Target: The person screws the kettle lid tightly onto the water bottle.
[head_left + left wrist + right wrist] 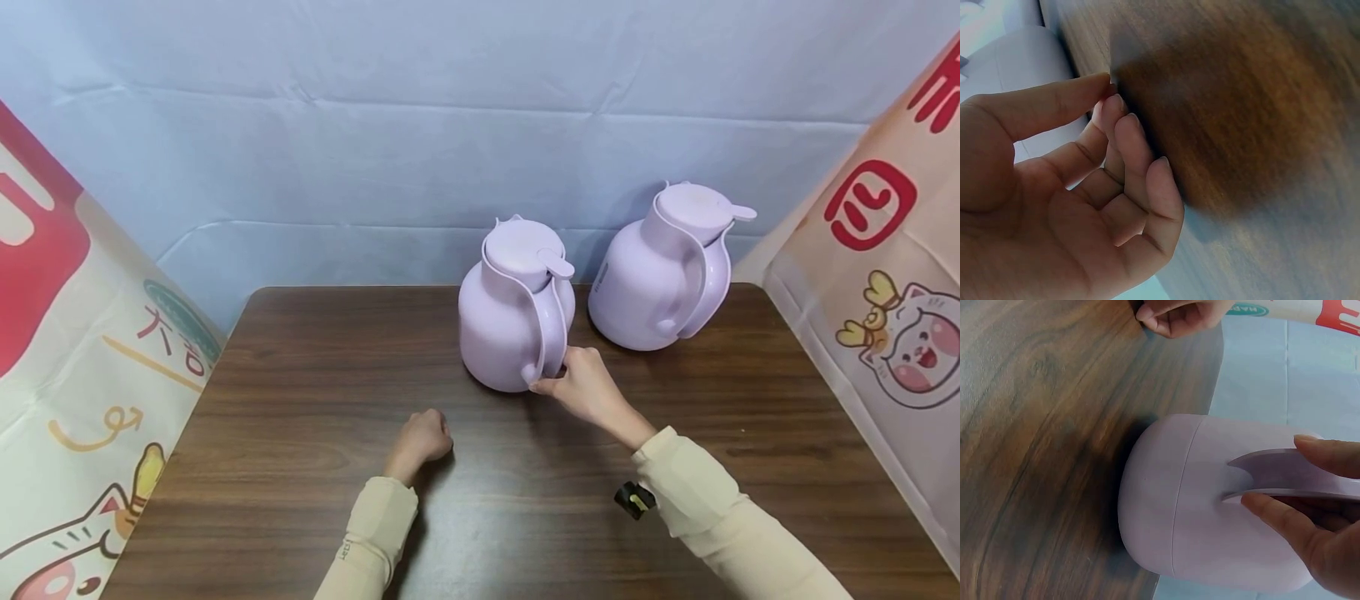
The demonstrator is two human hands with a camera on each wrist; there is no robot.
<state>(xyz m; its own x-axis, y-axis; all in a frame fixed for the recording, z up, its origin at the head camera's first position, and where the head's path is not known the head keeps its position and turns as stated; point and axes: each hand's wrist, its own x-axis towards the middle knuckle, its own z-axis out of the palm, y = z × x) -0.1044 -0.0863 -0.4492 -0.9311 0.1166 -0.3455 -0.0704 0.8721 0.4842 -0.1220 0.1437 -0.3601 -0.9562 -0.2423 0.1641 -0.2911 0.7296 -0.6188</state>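
Observation:
Two pale lilac vacuum jugs stand upright on the wooden table. The nearer jug [498, 321] has its handle turned toward the person, and my right hand [588, 385] grips the lower part of that handle. In the right wrist view, fingertips of the right hand [1335, 537] lie on both sides of the handle of the jug [1210, 544]. The second jug [637, 283] stands farther right, untouched. My left hand [422, 436] rests on the table in front of the near jug, holding nothing. Its fingers [1154, 194] are loosely curled against the wood in the left wrist view.
A brown wood-grain table [315, 367] lies under everything. Behind it hangs a pale blue cloth [375, 167], and printed cloths [877, 275] flank both sides. A small black and yellow object [634, 500] shows beside the right sleeve.

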